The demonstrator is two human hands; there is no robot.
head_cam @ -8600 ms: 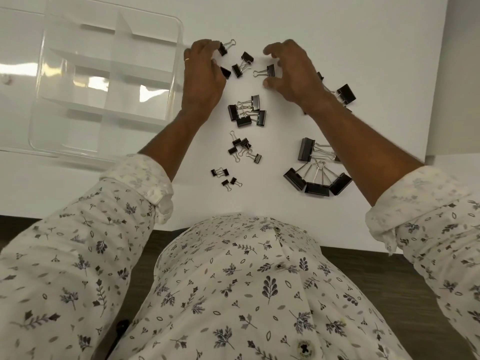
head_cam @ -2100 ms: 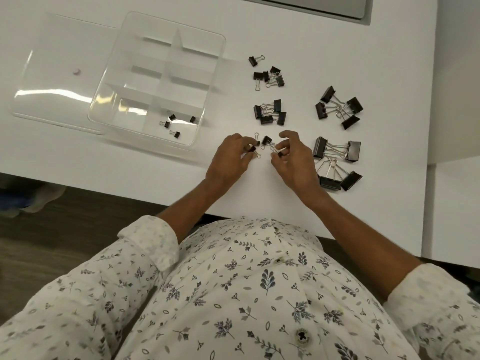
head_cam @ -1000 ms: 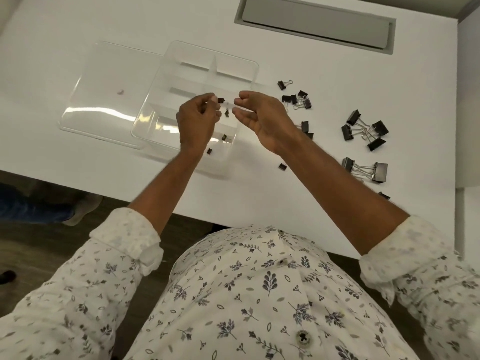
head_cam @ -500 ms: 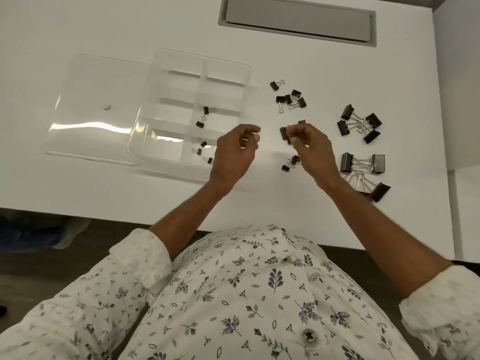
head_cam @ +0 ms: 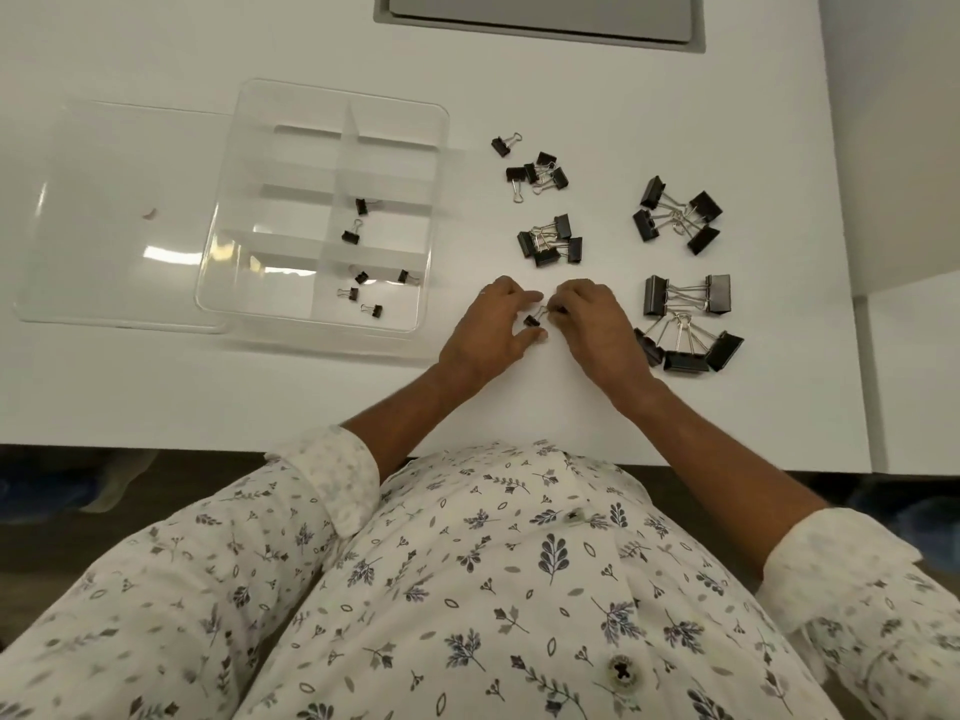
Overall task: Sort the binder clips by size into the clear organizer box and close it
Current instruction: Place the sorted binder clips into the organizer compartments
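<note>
The clear organizer box (head_cam: 438, 200) stands open at the left of the white table, its lid (head_cam: 119, 215) lying beside it. Several tiny black clips (head_cam: 363, 293) lie in its near right compartment, and two small clips (head_cam: 358, 220) in the one behind. My left hand (head_cam: 488, 330) and right hand (head_cam: 592, 324) meet on the table to the right of the box. A small binder clip (head_cam: 532, 320) lies between them. My right fingertips pinch its wire handle, and my left thumb and forefinger sit apart on either side of its body.
Loose clips lie in groups to the right: small ones (head_cam: 535, 171) at the back, medium ones (head_cam: 550, 241), large ones (head_cam: 675, 215), and the largest (head_cam: 685, 324) beside my right wrist. A grey panel (head_cam: 540, 13) is set into the table's far side.
A second ago both hands were over the box. They have come back right and down onto the table, closing in on the small clip. Two more clips lie in the box.
</note>
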